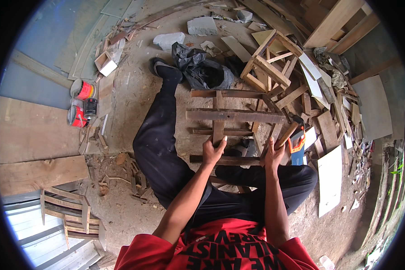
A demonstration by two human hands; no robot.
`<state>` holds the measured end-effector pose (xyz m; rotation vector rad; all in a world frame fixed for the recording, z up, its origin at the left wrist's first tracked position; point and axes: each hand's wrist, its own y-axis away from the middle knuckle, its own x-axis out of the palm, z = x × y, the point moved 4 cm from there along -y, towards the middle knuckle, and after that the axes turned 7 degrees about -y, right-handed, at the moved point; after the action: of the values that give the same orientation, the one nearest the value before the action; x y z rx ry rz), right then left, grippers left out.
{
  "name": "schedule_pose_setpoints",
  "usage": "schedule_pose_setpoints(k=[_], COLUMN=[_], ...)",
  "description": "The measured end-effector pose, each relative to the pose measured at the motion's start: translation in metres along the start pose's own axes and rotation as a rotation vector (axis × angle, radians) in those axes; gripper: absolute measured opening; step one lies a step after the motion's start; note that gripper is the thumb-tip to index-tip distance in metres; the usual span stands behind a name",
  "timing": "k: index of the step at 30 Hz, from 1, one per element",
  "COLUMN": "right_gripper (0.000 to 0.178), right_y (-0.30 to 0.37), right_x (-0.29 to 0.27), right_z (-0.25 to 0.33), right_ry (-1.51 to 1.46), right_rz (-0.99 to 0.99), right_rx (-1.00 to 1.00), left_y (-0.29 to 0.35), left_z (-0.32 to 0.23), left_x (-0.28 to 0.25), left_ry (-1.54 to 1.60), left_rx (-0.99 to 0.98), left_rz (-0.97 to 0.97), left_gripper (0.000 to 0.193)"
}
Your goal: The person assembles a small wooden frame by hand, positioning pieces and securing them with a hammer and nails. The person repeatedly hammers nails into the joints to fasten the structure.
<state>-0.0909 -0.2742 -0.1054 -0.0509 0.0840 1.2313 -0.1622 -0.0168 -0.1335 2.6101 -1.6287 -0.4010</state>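
Observation:
My left hand (213, 152) is closed round the near end of an upright wooden slat (218, 129), thumb on top. That slat crosses several horizontal wooden bars, among them a long dark bar (234, 115), in a ladder-like frame between my legs. In my right hand (273, 155) is a hammer (287, 134), its wooden handle slanting up and right to the dark head. The same hand is against a second upright slat (274, 131) at the frame's right side; whether it also grips that slat I cannot tell. A handsaw (297, 153) with an orange handle and blue blade is just right of the hammer.
A wooden stool-like frame (272, 67) tops scrap wood at the right. A black plastic bag (204, 72) lies ahead, near two pale blocks (201, 26). Paint cans (82, 90) stand left, above a slatted wooden piece (72, 209). A white board (330, 180) lies right.

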Motion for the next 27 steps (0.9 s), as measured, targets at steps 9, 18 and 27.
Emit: schedule_pose_setpoints(k=[9, 18, 27], right_gripper=[0.047, 0.045, 0.044], right_y=[-0.015, -0.016, -0.018], right_x=[0.009, 0.001, 0.007], right_z=[-0.014, -0.021, -0.017], right_ry=[-0.031, -0.034, -0.095], right_rz=[-0.015, -0.015, -0.009], right_rx=[-0.071, -0.044, -0.001], left_y=[-0.056, -0.047, -0.06], left_z=[-0.051, -0.058, -0.063], left_x=[-0.006, 0.003, 0.001], left_ry=[0.149, 0.261, 0.336], left_rx=[0.12, 0.114, 0.013], left_rz=[0.072, 0.105, 0.224], left_gripper=[0.025, 0.015, 0.015])
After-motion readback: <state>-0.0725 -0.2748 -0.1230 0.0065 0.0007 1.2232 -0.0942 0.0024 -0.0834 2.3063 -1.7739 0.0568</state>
